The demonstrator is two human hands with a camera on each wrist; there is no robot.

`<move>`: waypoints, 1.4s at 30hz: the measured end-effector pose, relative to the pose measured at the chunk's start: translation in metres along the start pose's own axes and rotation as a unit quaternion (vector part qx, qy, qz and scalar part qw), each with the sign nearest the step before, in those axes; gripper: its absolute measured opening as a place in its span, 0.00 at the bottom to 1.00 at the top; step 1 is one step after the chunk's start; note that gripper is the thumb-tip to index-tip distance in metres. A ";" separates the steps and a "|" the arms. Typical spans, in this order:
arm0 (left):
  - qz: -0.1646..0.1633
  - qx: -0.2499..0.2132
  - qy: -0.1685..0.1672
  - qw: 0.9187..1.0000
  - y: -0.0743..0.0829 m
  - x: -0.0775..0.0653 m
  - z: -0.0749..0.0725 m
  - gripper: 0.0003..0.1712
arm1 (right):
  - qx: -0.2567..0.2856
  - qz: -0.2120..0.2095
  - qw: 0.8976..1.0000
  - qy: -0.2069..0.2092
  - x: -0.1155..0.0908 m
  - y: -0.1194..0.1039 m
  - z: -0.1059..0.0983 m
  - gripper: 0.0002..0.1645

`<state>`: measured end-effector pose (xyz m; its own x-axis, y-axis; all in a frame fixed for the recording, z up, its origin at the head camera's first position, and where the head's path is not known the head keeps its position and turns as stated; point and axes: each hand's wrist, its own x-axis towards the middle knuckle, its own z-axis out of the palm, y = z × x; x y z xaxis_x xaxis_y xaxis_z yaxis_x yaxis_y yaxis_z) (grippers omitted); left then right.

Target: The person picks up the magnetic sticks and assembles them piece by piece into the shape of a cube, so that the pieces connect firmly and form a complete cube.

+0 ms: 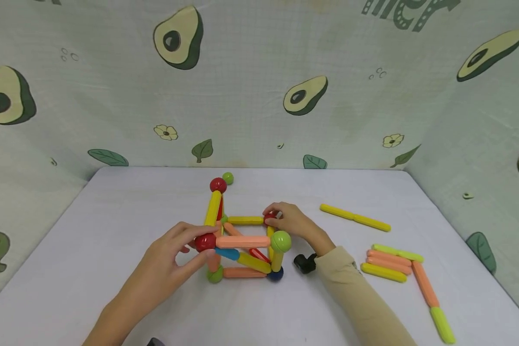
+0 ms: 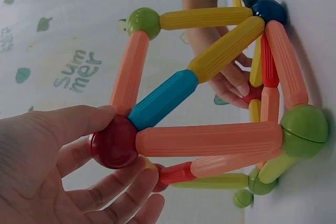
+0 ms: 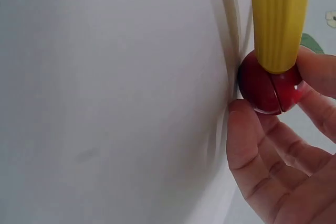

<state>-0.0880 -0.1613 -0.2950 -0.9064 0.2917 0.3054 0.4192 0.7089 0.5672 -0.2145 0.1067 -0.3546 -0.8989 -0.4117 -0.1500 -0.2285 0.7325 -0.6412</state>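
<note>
A frame of magnetic rods and balls stands on the table. Its upper front edge is a coral rod [image 1: 243,241] running to a green ball [image 1: 281,241]. At the other end of that rod my left hand [image 1: 166,259] grips a red ball [image 2: 114,143] between thumb and fingers. From this ball a blue rod [image 2: 164,99] and a yellow rod slant down to a dark blue ball [image 1: 275,274]. At the rear right lower corner, my right hand [image 1: 295,223] holds another red ball [image 3: 261,88], with a yellow rod [image 3: 279,19] joined to it.
Two yellow rods [image 1: 355,217] lie end to end at the right. Nearer, a cluster of coral rods [image 1: 388,262], yellow and lime rods sits beside a coral and lime pair [image 1: 432,299]. A loose green ball [image 1: 228,178] rests behind the frame's tall red-topped corner.
</note>
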 end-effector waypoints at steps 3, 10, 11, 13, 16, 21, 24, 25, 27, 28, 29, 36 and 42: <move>0.001 -0.013 0.005 1.000 -0.002 0.003 0.003 0.23 | 0.001 0.013 1.000 0.001 -0.008 0.005 -0.004 0.14; 0.011 -0.043 0.024 0.999 -0.006 0.014 0.010 0.24 | -0.014 0.037 0.999 0.005 -0.033 0.019 -0.010 0.14; 0.012 -0.045 0.028 0.999 -0.007 0.015 0.012 0.24 | -0.017 0.039 0.999 0.005 -0.037 0.021 -0.010 0.14; 0.018 -0.051 0.033 0.998 -0.009 0.020 0.014 0.24 | -0.027 0.040 0.999 0.004 -0.046 0.023 -0.012 0.15; 0.020 -0.061 0.032 0.997 -0.010 0.027 0.016 0.24 | -0.041 0.042 0.998 0.005 -0.059 0.024 -0.014 0.14; 0.030 -0.078 0.021 0.996 -0.012 0.040 0.022 0.24 | -0.059 0.060 0.996 -0.001 -0.081 0.022 -0.016 0.15; 0.039 -0.087 0.017 0.995 -0.014 0.048 0.025 0.24 | -0.065 0.073 0.995 -0.005 -0.092 0.020 -0.014 0.16; 0.041 -0.088 0.017 0.995 -0.014 0.051 0.026 0.24 | -0.066 0.080 0.995 -0.006 -0.095 0.018 -0.013 0.16; 0.045 -0.091 0.016 0.995 -0.016 0.057 0.028 0.24 | -0.076 0.094 0.993 -0.008 -0.100 0.014 -0.009 0.17; 0.046 -0.093 0.016 0.994 -0.017 0.060 0.028 0.24 | -0.081 0.101 0.992 -0.009 -0.102 0.012 -0.007 0.17; 0.047 -0.098 0.015 0.994 -0.018 0.062 0.029 0.23 | -0.085 0.108 0.990 -0.009 -0.103 0.009 -0.005 0.17; 0.024 -0.141 0.001 0.990 -0.030 0.081 0.030 0.21 | -0.085 0.103 0.991 -0.003 -0.109 -0.007 0.012 0.17; 0.009 -0.148 0.003 0.989 -0.039 0.098 0.032 0.21 | -0.096 0.087 0.991 0.018 -0.103 -0.013 0.018 0.18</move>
<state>-0.1949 -0.1400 -0.3115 -0.8986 0.2987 0.3214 0.4328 0.4835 0.7608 -0.1119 0.1297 -0.3442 -0.9427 -0.2538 -0.2166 -0.1335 0.8818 -0.4523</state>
